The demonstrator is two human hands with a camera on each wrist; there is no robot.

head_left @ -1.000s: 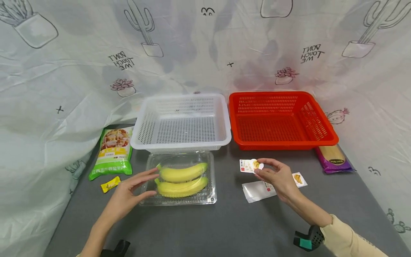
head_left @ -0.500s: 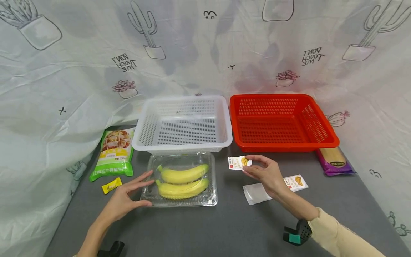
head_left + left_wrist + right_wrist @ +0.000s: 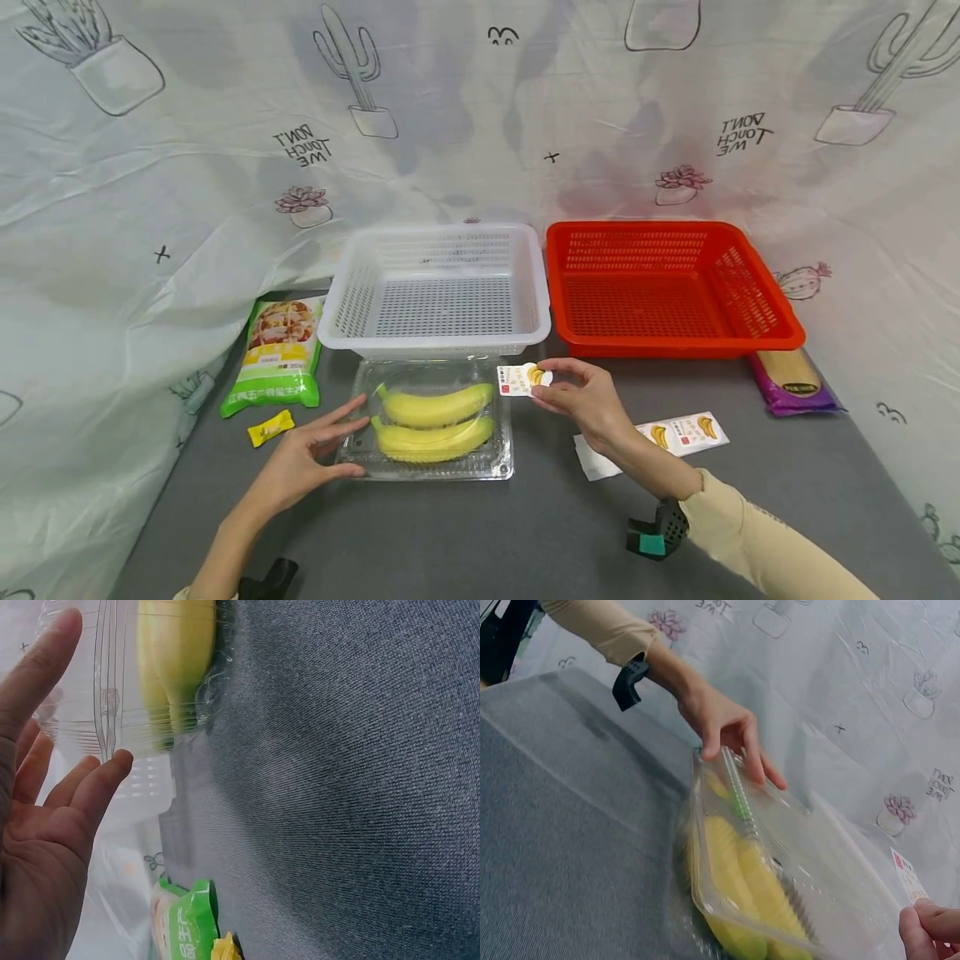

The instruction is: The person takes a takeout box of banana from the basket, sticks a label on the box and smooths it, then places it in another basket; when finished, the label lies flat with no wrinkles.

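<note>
In the head view, a clear plastic clamshell box (image 3: 491,468) with its lid down holds two yellow bananas (image 3: 437,440). My left hand (image 3: 296,467) rests its spread fingers and thumb against the box's left end. The left wrist view shows those fingertips (image 3: 120,759) at the ribbed clear wall. Between thumb and forefinger, my right hand (image 3: 588,404) pinches a small white label (image 3: 517,380) printed with bananas. That label overlaps the box's upper right edge in the head view. Below the right forearm lies a strip of similar labels (image 3: 690,433), partly hidden by it.
Behind the box stand a white basket (image 3: 435,342) and a red basket (image 3: 678,343). At the left lie a green food bag (image 3: 273,354) and a small yellow packet (image 3: 271,427). A purple packet (image 3: 798,387) sits partly under the red basket's corner. A printed curtain (image 3: 450,108) hangs behind.
My right hand has carried the label leftward from above the strip to the box's right edge. My left hand has settled lower against the box's left end.
</note>
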